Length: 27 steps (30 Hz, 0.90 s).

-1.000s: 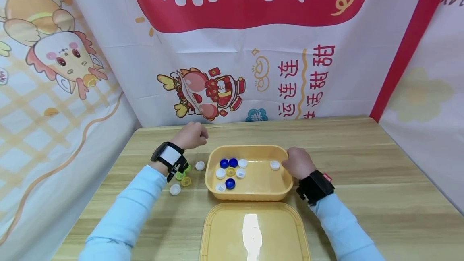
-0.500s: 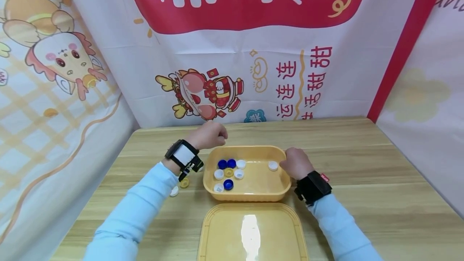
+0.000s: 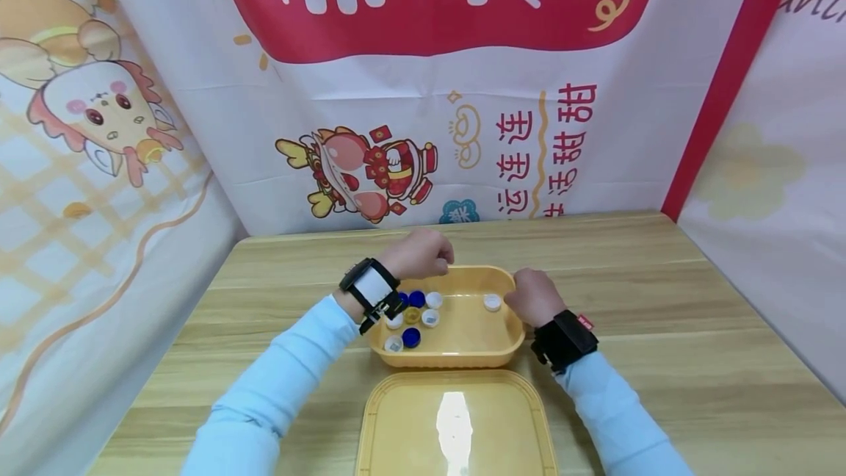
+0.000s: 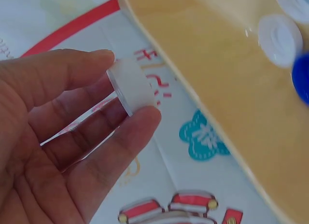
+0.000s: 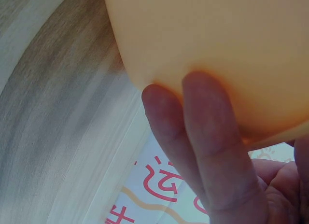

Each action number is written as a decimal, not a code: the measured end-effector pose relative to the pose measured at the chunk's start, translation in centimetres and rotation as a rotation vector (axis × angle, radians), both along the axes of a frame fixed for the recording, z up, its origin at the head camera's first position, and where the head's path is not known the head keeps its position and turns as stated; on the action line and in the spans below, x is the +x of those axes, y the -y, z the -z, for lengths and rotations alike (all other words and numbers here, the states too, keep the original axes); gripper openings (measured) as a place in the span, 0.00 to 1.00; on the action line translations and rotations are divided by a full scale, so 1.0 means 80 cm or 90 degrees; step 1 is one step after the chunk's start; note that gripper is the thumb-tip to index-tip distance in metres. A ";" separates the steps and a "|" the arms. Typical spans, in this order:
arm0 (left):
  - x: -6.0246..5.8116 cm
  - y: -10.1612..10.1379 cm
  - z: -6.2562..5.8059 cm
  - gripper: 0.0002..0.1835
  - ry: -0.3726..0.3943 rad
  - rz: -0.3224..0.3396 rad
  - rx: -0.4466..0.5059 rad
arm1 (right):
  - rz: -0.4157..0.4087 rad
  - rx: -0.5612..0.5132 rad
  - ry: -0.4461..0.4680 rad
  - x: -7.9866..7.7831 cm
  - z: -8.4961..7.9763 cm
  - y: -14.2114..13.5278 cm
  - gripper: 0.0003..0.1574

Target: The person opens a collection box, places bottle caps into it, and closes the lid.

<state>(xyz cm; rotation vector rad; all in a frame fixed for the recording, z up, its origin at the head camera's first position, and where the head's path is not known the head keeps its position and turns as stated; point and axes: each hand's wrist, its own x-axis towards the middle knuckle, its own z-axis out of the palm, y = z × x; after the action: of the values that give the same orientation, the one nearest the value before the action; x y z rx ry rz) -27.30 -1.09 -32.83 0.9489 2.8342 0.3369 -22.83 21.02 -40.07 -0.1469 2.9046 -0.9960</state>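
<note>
White cap (image 4: pixel 133 86) sits tilted, pinched in the left hand's (image 4: pixel 53 171) fingertips, yellow box (image 4: pixel 193 50) just beside; head view, that hand at the far rim; right-wrist view, right hand (image 5: pixel 217 151) grips the box's end.

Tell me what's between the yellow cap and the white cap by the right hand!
Another white cap, then bare floor of the tub, as the head view shows.
</note>
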 end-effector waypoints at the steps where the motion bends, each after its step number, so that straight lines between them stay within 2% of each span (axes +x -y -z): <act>1: 0.000 -0.005 0.003 0.05 0.004 0.005 0.000 | -0.001 0.000 -0.001 0.000 0.000 -0.001 0.03; 8: 0.000 -0.034 0.028 0.04 0.018 0.054 -0.010 | -0.012 0.007 -0.018 0.001 0.000 -0.002 0.04; 14: 0.000 -0.053 0.045 0.04 0.039 0.060 -0.011 | -0.010 0.000 -0.026 0.000 0.001 -0.004 0.03; 21: -0.010 -0.067 0.074 0.03 0.022 0.074 -0.054 | 0.002 0.000 -0.011 -0.002 0.002 -0.002 0.03; 27: -0.008 -0.074 0.088 0.05 0.024 0.069 -0.066 | 0.010 0.000 -0.003 -0.002 -0.001 -0.002 0.05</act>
<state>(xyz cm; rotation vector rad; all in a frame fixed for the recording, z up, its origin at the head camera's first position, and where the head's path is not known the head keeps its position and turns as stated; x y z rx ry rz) -27.92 4.85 -39.89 1.0576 2.7224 0.1910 -22.99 21.15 -40.02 -0.1276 2.9144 -0.9985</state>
